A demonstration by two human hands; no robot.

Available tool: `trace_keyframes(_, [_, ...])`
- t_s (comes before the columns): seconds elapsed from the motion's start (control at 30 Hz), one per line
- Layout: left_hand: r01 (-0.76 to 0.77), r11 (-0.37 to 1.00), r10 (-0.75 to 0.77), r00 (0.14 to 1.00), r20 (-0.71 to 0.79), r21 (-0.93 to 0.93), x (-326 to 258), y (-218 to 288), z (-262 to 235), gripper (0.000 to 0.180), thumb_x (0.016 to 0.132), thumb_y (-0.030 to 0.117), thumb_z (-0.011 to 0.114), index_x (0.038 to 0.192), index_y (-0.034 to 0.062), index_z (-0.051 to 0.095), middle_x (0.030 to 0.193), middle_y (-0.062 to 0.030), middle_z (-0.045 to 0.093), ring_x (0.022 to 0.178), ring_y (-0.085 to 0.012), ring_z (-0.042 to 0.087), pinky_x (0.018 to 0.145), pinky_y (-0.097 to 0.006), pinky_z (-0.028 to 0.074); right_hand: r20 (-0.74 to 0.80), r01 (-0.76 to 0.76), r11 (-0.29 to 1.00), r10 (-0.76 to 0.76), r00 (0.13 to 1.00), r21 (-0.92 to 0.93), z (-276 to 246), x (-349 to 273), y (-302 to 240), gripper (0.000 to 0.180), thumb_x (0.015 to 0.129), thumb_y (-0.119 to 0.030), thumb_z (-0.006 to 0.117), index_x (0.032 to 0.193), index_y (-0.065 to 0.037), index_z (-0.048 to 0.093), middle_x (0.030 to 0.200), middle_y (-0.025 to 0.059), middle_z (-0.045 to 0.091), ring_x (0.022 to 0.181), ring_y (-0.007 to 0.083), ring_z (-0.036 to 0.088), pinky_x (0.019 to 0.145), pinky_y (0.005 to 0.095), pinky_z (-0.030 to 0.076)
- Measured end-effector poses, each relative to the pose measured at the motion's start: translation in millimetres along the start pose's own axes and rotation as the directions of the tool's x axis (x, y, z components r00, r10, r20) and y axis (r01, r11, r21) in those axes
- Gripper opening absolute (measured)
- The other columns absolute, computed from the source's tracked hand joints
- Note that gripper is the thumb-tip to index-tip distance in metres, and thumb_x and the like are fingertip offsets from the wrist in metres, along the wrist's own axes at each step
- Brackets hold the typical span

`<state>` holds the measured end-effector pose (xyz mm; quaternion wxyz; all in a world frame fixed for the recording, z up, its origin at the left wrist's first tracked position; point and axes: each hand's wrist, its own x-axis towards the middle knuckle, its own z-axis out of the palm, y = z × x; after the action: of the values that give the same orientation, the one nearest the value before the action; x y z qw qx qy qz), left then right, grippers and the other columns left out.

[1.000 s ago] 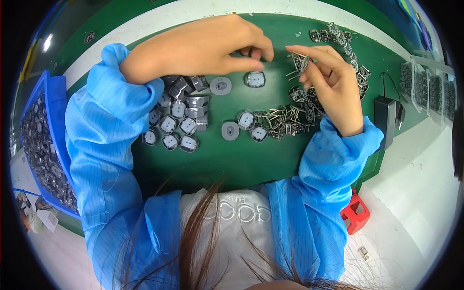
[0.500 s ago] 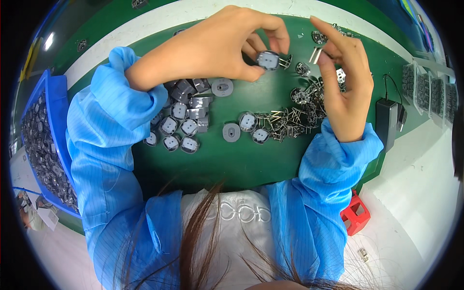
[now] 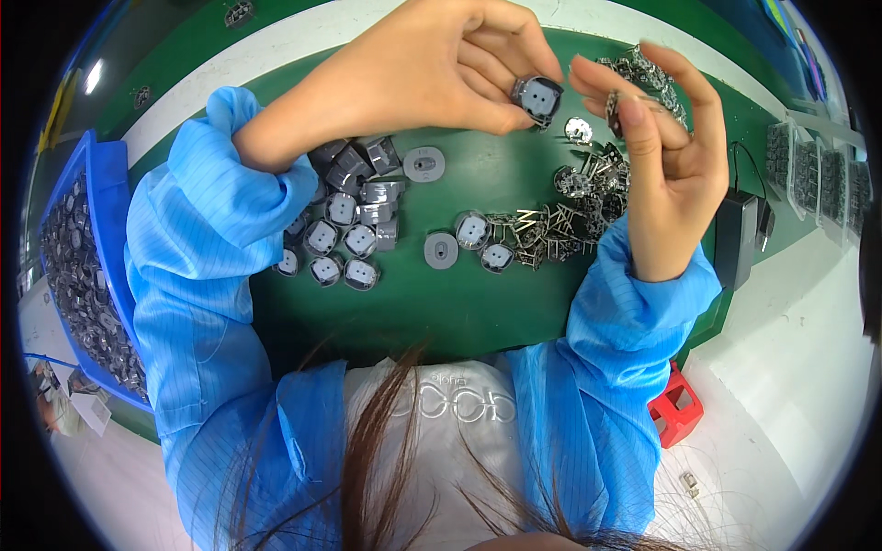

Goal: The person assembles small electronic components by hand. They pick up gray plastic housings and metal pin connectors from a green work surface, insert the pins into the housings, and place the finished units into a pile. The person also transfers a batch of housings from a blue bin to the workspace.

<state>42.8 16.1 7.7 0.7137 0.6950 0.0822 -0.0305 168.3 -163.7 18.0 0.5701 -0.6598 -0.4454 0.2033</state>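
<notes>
My left hand (image 3: 459, 73) is closed on a grey plug housing (image 3: 539, 99) with a rounded outline and two small holes in its face. It is held at the fingertips, up above the far part of the green table. Facing it, my right hand (image 3: 666, 138) pinches a small metal pin piece (image 3: 614, 112) between thumb and fingers; much of that piece is hidden. The two held parts are apart. Below the right hand lies a heap of metal pin pieces (image 3: 551, 230). Several more grey plug housings (image 3: 342, 209) are grouped near my left forearm.
A blue bin (image 3: 110, 202) full of dark parts stands at the left. Two grey oval pieces (image 3: 441, 251) lie mid-table. A black adapter with a cord (image 3: 735, 234), clear trays of parts (image 3: 818, 170) and a red stool (image 3: 677, 407) are on the right.
The left hand has moved slightly right with the housing, and its face is turned differently. The right hand has shifted a little right; the two silver pins seen upright in it have swung round.
</notes>
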Motion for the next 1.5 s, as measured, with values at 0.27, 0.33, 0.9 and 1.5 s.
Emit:
trace_keyframes(0.27, [-0.089,0.996,0.089,0.995,-0.037,-0.001,-7,3,10,0.028,0.08,-0.003,0.073,0.106,-0.0054,0.063,0.093,-0.0102,0.07,0.088,-0.0095,0.067,0.077,-0.02,0.055,-0.041,0.236,0.923,-0.26,0.965,-0.306,8,0,18,0.014,0.074,0.001,0.079,0.087,-0.001,0.072,0.091,0.0105,0.072,0.085,0.0188,0.069,0.074,0.0305,0.054])
trace_keyframes(0.33, [-0.104,0.992,0.11,0.99,-0.091,0.071,-7,2,13,0.028,0.078,-0.003,0.073,0.105,-0.0045,0.065,0.092,-0.0094,0.07,0.086,-0.0105,0.068,0.076,-0.021,0.056,-0.099,0.189,0.93,-0.23,0.968,-0.315,15,-4,14,0.015,0.073,0.002,0.079,0.085,-0.002,0.072,0.088,0.0093,0.07,0.081,0.0193,0.068,0.07,0.0302,0.054])
trace_keyframes(0.9, [0.037,0.997,-0.023,0.981,-0.193,0.072,-6,-6,10,0.036,0.073,-0.001,0.075,0.107,0.0002,0.065,0.1,-0.0066,0.069,0.094,-0.0156,0.069,0.081,-0.025,0.054,0.07,-0.013,0.996,0.007,0.998,0.093,29,-7,26,0.042,0.087,0.009,0.058,0.128,-0.001,0.056,0.115,0.0146,0.065,0.108,0.0295,0.065,0.09,0.0376,0.055])
trace_keyframes(1.5, [0.186,0.208,0.669,0.689,-0.279,0.96,3,-43,-99,0.034,0.078,0.014,0.072,0.107,-0.0018,0.067,0.079,-0.0126,0.064,0.081,-0.033,0.061,0.083,-0.043,0.05,0.22,0.038,0.883,0.075,0.973,-0.468,5,0,37,0.022,0.082,0.0,0.066,0.103,-0.005,0.072,0.089,0.0119,0.065,0.066,0.023,0.062,0.063,0.0339,0.052])
